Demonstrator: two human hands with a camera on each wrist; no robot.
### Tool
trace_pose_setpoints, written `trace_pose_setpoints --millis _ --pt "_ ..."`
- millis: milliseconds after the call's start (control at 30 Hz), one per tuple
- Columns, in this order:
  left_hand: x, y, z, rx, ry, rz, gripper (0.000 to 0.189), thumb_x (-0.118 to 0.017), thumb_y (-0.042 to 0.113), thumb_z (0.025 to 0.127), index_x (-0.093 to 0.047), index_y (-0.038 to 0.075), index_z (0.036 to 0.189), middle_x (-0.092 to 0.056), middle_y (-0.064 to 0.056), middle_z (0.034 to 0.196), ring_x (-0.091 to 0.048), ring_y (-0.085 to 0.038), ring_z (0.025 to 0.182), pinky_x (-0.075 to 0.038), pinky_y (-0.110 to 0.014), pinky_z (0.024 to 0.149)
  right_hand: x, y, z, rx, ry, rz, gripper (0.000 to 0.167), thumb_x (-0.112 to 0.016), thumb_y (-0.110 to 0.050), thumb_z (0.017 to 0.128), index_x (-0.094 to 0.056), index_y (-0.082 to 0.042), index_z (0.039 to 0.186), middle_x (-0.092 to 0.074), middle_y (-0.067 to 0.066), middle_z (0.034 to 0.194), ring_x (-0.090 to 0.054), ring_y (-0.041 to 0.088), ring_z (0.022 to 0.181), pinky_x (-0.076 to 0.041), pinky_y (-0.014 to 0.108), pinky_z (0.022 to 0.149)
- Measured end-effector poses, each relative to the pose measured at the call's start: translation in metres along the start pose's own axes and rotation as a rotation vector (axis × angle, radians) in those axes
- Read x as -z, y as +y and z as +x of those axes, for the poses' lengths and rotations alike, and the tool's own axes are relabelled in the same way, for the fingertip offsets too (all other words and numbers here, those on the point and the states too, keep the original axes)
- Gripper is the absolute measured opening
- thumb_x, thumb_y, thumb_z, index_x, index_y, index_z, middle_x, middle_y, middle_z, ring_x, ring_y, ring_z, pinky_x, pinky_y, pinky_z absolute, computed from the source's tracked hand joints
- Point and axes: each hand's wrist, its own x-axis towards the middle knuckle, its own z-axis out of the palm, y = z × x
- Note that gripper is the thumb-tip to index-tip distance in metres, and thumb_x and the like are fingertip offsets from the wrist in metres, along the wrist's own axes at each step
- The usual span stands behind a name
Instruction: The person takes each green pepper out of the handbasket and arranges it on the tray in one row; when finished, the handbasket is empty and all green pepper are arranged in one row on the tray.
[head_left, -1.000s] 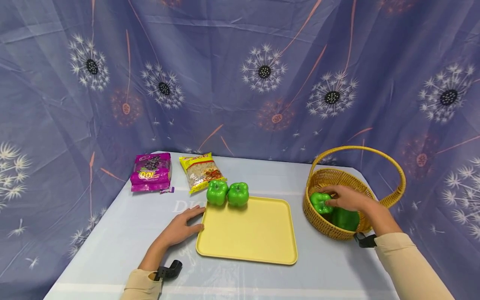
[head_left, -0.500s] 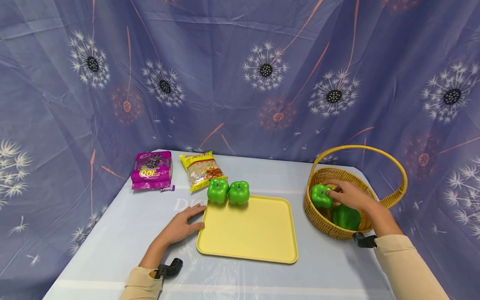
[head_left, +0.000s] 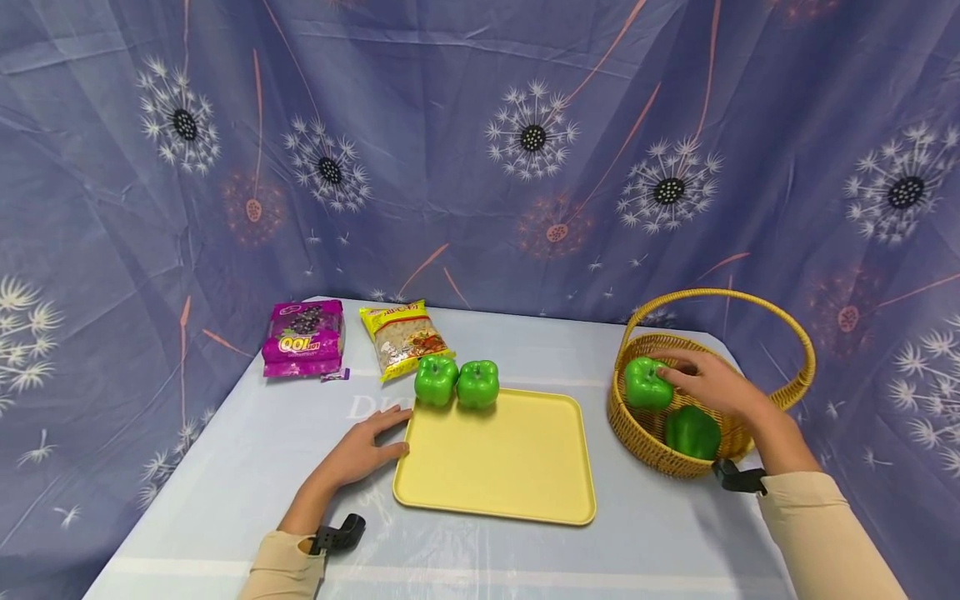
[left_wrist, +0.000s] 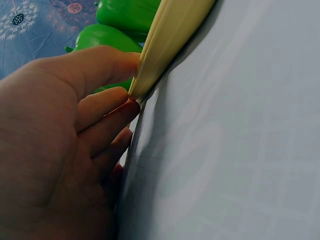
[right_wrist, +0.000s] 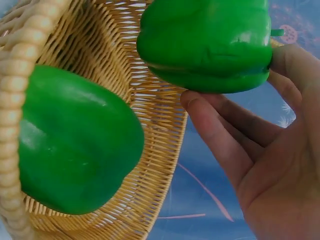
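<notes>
Pinched a glossy green pepper in the right hand, with the thumb near its stem and the fingertips against its body. Held it within the rim of a wicker basket as seen from the head, towards the left wall; could not tell whether in contact with the weave. Had a second pepper inside the same basket, nearer the body and apart from the first. Rested the left hand beside a yellow tray, with nearly straight fingers, thumb apart from forefinger and tips touching the left edge. Had a third pepper and a fourth pepper close side by side at the tray's far left corner, stems upward. Behind these, on the white table, had a yellow bag, and to its left a purple bag with a small purple packet just beside it. Faced a blue curtain printed with dandelions.
</notes>
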Motion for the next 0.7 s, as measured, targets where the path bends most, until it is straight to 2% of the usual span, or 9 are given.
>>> trace_pose_setpoints --millis 167,333,567,700 --pt "0.0 0.001 0.0 -0.001 0.001 -0.003 0.057 -0.07 0.031 0.088 -0.051 0.02 0.141 -0.036 -0.012 0.15 -0.025 -0.038 0.139 -0.018 -0.059 0.111 0.001 -0.006 0.0 0.008 -0.01 0.04 0.043 -0.054 -0.036 0.099 -0.052 -0.018 0.139 -0.056 0.01 0.129 -0.063 0.021 0.092 -0.054 0.043 0.076" --pt "-0.001 0.001 -0.001 -0.006 -0.001 -0.009 0.058 -0.07 0.031 0.088 -0.051 0.019 0.142 -0.036 -0.013 0.15 -0.025 -0.037 0.139 -0.018 -0.058 0.111 0.001 -0.016 0.003 0.065 0.027 -0.022 0.04 -0.053 -0.036 0.099 -0.055 -0.022 0.137 -0.056 0.004 0.131 -0.061 0.02 0.098 -0.052 0.042 0.078" --pt "-0.001 0.001 0.0 -0.005 0.0 -0.003 0.057 -0.07 0.031 0.088 -0.051 0.019 0.142 -0.037 -0.012 0.15 -0.026 -0.036 0.139 -0.02 -0.058 0.111 0.001 -0.029 0.007 0.071 0.039 0.016 0.041 -0.052 -0.036 0.099 -0.053 -0.024 0.139 -0.058 0.002 0.128 -0.063 0.015 0.082 -0.055 0.033 0.068" --pt "-0.001 0.001 0.0 -0.006 0.004 -0.002 0.057 -0.07 0.031 0.088 -0.051 0.02 0.141 -0.037 -0.012 0.15 -0.025 -0.037 0.139 -0.019 -0.058 0.111 0.001 -0.035 0.01 0.085 0.028 0.048 0.041 -0.051 -0.034 0.1 -0.052 -0.022 0.139 -0.056 0.005 0.131 -0.064 0.015 0.088 -0.056 0.033 0.071"
